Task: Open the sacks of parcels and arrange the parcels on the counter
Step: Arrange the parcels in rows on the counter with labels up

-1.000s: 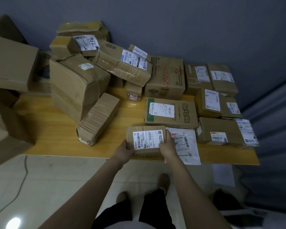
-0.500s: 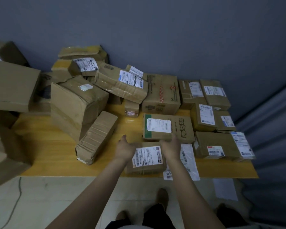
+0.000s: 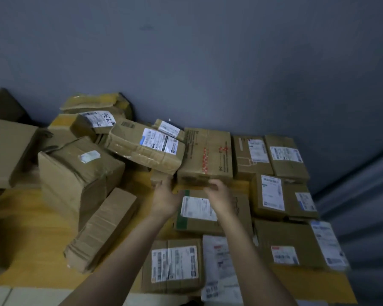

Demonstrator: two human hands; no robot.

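Both hands are held out empty, fingers loose. The small parcel on the table, half hidden beneath the tilted parcel, lies just beyond the left hand, the nearer one; the right hand is at the red-printed box

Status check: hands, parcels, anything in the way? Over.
Left hand and right hand open, empty, reaching forward. Small brown cardboard box just ahead of left hand; contact unclear. Tilted taped brown parcel with white label overhangs it.
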